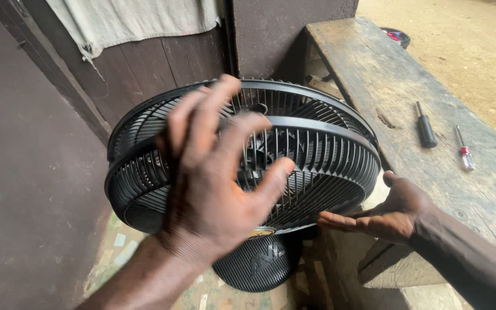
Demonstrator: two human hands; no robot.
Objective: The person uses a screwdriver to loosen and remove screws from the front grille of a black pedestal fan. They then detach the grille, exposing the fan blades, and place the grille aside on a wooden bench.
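In the head view, the left hand [213,183] was raised in front of the fan [294,166], back toward the camera, fingers spread and slightly curled, open and gripping nothing; whether its fingertips touched the grille could not be told. The right hand [383,212] reached in from the lower right, palm up and flat, fingers stretched toward the fan's lower rim, open and just beside the guard. The fan, black with a round wire guard, was tilted, its face turned up toward the wall, its motor housing [258,264] hanging below with a small gold oval badge [261,232] at the joint. To the right, on the worn wooden surface [374,69], lay a black screwdriver [426,126] and a red-and-clear one [464,150], well apart from both hands. A pale cloth [133,20] hung on the wall above.
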